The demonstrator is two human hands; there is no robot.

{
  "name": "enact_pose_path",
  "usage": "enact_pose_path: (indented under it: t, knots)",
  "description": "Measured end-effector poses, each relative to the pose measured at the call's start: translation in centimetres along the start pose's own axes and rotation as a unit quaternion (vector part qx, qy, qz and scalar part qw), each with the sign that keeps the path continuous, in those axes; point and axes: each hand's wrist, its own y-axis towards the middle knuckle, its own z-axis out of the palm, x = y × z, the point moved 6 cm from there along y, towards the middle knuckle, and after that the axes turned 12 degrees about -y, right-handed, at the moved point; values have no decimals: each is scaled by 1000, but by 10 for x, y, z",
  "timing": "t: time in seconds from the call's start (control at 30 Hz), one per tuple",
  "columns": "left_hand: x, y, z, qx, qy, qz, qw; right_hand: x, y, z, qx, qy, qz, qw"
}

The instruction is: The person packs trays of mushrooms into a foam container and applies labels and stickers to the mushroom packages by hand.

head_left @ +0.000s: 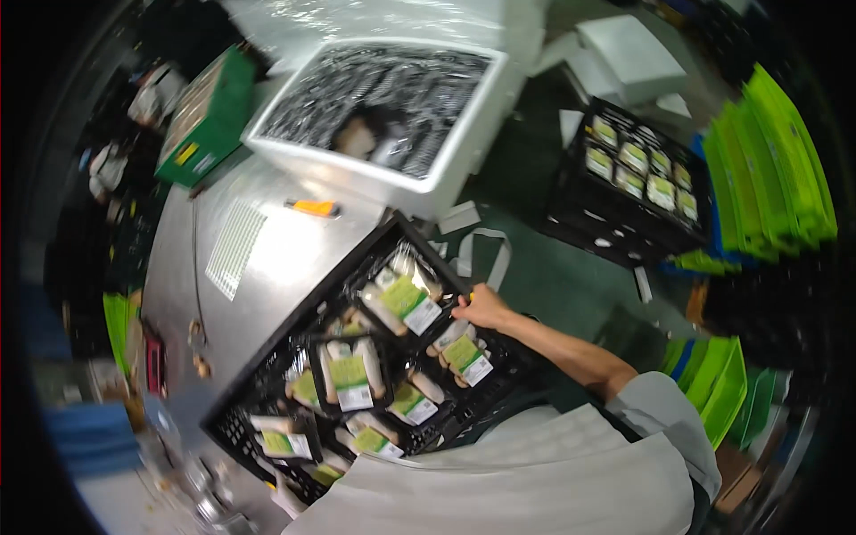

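Note:
A black plastic crate (392, 232) is held tilted against my front, holding several wrapped trays of white mushrooms (348, 373) with green-and-white labels. My right hand (480, 306) grips the crate's right side near the far corner, fingers closed over the rim. My left hand (283, 492), pale and mostly hidden, is at the crate's lower-left edge, closed on it as far as it shows. Just beyond the crate lie an orange box cutter (312, 207) and a white gridded sheet (234, 250) on the steel table (187, 294).
A white foam box (471, 125) with plastic lining, a green crate (201, 116), another black crate (588, 205) of packs, stacked lime crates (758, 169) and foam pieces (629, 58) surround me. A white strap (499, 263) lies on the green floor. People (156, 94) are at the left.

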Motion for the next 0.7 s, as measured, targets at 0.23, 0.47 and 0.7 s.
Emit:
enact_pose_path:
  t: [0.23, 0.47, 0.7]
  knots:
    - [-15, 21, 46, 20, 56, -47, 997, 17, 0, -3, -14, -34, -10, 999]
    - [-23, 58, 75, 91, 56, -70, 992, 21, -30, -21, -84, -68, 60, 992]
    - [-17, 111, 99, 200, 47, -87, 975, 38, -117, -37, -210, -35, 147, 966]
